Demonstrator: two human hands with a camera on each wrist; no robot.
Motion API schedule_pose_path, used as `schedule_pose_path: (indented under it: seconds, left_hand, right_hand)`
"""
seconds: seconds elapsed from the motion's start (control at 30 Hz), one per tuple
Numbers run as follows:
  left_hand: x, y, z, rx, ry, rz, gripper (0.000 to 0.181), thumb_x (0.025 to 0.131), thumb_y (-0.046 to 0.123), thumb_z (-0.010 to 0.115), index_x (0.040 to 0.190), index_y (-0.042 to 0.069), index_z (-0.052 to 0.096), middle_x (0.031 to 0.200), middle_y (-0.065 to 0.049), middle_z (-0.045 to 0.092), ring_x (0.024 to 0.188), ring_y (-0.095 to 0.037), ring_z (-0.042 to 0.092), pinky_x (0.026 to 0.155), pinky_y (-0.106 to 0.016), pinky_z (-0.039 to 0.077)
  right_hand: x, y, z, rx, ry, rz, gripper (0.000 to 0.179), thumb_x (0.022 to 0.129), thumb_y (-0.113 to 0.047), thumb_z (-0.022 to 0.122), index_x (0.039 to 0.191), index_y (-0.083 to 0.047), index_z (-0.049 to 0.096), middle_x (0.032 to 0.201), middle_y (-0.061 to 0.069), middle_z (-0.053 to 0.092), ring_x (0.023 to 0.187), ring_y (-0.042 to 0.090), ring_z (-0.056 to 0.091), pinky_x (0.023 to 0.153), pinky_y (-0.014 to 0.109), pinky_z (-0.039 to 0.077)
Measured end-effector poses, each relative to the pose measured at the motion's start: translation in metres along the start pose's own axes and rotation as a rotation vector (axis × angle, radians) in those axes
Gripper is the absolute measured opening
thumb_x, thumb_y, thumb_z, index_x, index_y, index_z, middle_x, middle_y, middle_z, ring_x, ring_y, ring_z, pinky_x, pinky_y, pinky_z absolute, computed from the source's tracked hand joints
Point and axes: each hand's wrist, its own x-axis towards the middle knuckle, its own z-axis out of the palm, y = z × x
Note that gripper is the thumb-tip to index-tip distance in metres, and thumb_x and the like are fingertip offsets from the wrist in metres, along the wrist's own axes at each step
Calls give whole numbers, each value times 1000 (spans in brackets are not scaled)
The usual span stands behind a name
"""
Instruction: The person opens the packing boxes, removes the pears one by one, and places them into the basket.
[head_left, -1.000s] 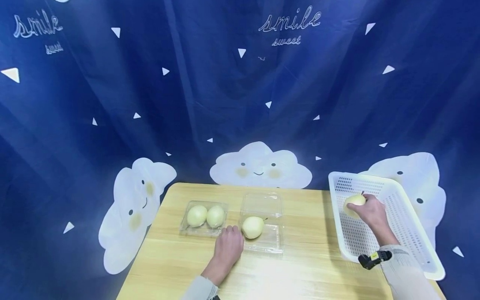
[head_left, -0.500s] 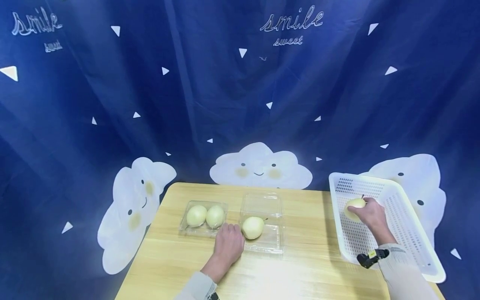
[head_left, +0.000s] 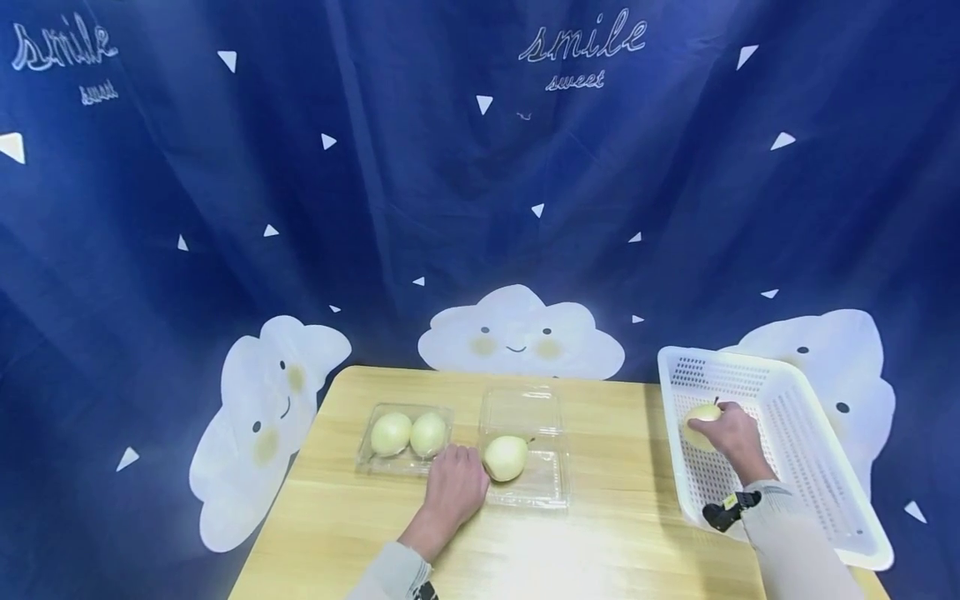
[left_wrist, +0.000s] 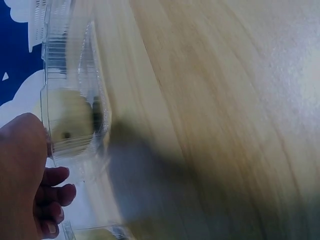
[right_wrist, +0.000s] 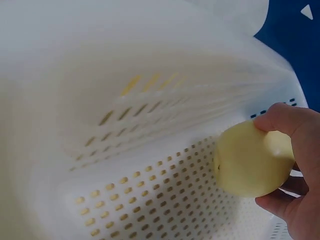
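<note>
In the basket's left part, my right hand (head_left: pixel 733 433) holds a pale yellow pear (right_wrist: pixel 252 160), thumb on one side and fingers on the other. The pear hangs over the perforated floor of the white plastic basket (head_left: pixel 678 467). My left hand (head_left: pixel 456 483), its fingers curled, is at the left edge of an open clear plastic container (head_left: pixel 543 479); in the left wrist view the thumb meets its wall. One pear (head_left: pixel 506 458) lies in that container's left half, stem to the right. The container's lid (head_left: pixel 522 408) is folded back behind it.
Left of my left hand stands a second clear container (head_left: pixel 367 457) with two pears (head_left: pixel 408 435) side by side. The light wooden table (head_left: pixel 600 467) ends at a blue curtain (head_left: pixel 450 167) printed with clouds. The basket overlaps the table's right edge.
My right hand has shifted slightly left and toward me inside the basket, carrying the pear. The left hand has stayed at the container's edge.
</note>
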Motion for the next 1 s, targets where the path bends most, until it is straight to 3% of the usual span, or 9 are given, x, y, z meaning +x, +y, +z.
schedule_pose_path:
  seconds: [0.33,0.5,0.67,0.73,0.9,1.0]
  left_hand:
    - [-3,3,-1,-7,-17,-7,31,85,36,68,66,16,52,59,3,47,57,-14,36,55,-23,19]
    - [-2,4,-1,-10,-93,-15,32,88,39,66,68,16,54,60,1,49,58,-15,40,54,-24,24]
    - [-1,6,-3,-63,-163,-38,30,88,36,64,70,13,55,62,-1,52,59,-18,46,55,-26,37]
    - [-1,7,-3,-64,-160,-32,30,88,35,64,70,13,55,61,-1,51,58,-18,46,55,-27,38]
    - [-2,7,-3,-11,-109,-21,30,86,36,66,67,15,54,60,1,50,56,-17,45,53,-24,27]
    - [-1,6,-4,-13,-105,-26,31,87,36,67,68,15,55,60,0,52,57,-17,46,54,-24,29]
  right_hand:
    - [0,-3,3,21,-41,10,90,90,-37,73,146,22,34,144,48,40,130,64,45,110,68,44]
    - [2,-5,5,31,-38,-20,84,92,-34,72,142,23,37,139,47,47,122,62,53,103,66,49]
    - [2,-3,9,2,-9,-67,72,95,-31,68,135,23,44,130,46,55,110,56,61,95,64,53]
    - [2,-2,10,-7,3,-81,68,96,-30,67,133,22,46,127,45,56,107,55,62,93,64,53]
    - [3,-4,8,-41,-20,-110,67,96,-30,66,133,22,45,124,45,56,106,56,62,92,64,53]
    - [2,-6,5,-60,-50,-110,71,95,-28,66,137,24,41,129,47,53,113,59,59,97,65,52]
